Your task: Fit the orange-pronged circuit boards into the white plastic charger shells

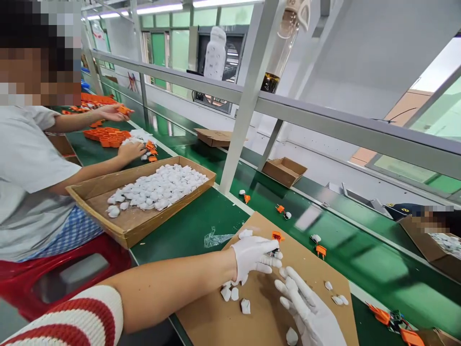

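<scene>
My left hand [254, 257] wears a white glove and rests on a brown cardboard sheet [259, 312]. Its fingers are curled round a small dark and orange part [275, 236] at the sheet's far edge. My right hand [309, 312], also gloved, lies over the sheet with its fingers stretched out and apart, holding nothing. Small white pieces [234, 293] lie scattered on the cardboard near both hands.
A cardboard tray [129, 226] of white pieces stands to the left. A person in a grey shirt [25, 158] sits there, handling orange parts [106, 136]. Loose orange parts [320, 250] lie on the green conveyor belt [360, 259]. A grey metal frame post [241, 110] rises just behind.
</scene>
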Demonstrator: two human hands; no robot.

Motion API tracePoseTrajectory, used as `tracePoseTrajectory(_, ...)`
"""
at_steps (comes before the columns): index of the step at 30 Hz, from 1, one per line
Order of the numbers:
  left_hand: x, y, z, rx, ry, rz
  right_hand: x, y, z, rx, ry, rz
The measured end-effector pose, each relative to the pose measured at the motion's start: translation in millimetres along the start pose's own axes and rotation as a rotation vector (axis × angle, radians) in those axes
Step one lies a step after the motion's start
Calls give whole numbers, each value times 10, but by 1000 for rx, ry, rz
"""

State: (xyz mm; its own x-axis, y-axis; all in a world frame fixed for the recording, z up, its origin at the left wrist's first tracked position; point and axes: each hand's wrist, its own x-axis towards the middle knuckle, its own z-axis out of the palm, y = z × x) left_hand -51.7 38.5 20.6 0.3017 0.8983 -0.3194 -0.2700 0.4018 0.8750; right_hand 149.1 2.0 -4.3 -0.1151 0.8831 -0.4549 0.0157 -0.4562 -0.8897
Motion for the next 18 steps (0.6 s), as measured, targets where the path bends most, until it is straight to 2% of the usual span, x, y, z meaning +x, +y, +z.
tracePoseTrajectory(4, -26, -9, 41, 5, 41, 30, -77, -50, 53, -150, 97, 45)
tracePoseTrajectory(6, -15, -32, 31, 5, 39, 40, -94, -48, 59, -164, 102, 36)
tracePoseTrajectory(11, 23, -87, -27, 94, 46, -20, -101, -38, 24, -127, 58, -52)
tracePoseTrajectory(18, 0, -52, 13, 217, 59, -36, -49, -8, 7, -94, 86, -199)
